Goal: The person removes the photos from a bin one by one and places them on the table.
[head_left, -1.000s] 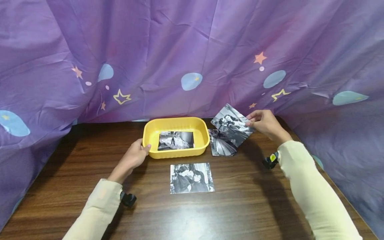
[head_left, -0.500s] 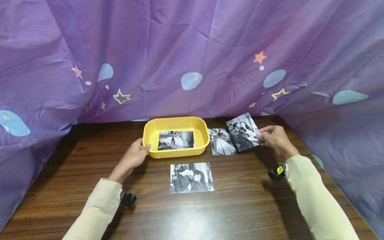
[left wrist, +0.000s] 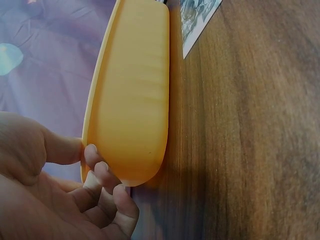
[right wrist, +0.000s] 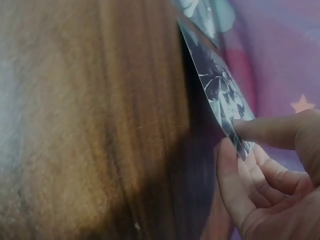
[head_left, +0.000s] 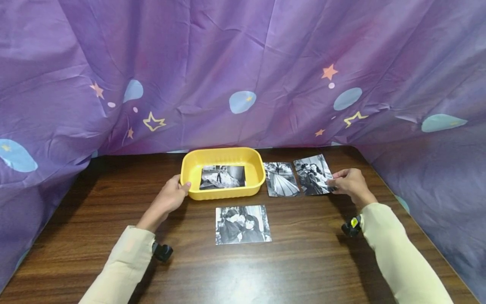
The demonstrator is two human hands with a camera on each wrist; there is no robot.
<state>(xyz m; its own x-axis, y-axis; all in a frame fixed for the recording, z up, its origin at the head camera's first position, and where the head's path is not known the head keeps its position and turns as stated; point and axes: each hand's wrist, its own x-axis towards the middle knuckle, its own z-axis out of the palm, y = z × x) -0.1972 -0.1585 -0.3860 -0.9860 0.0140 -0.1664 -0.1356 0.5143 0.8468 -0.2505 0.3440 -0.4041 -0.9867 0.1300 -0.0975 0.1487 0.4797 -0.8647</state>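
Photo (head_left: pixel 312 174) near far right corner of table (head_left: pixel 300 261) in head view; right hand (head_left: pixel 353 185) pinches its edge. Released crooked, it could overlap neighbouring print (head_left: pixel 282 179). Left hand (head_left: pixel 173 195) pinches rim of yellow tray (head_left: pixel 224 194); a tug might drag it. Left wrist: tray's inside hidden, one end cut off. Right wrist: photo steeply angled, image hard to read; can't tell if fully flat on table.
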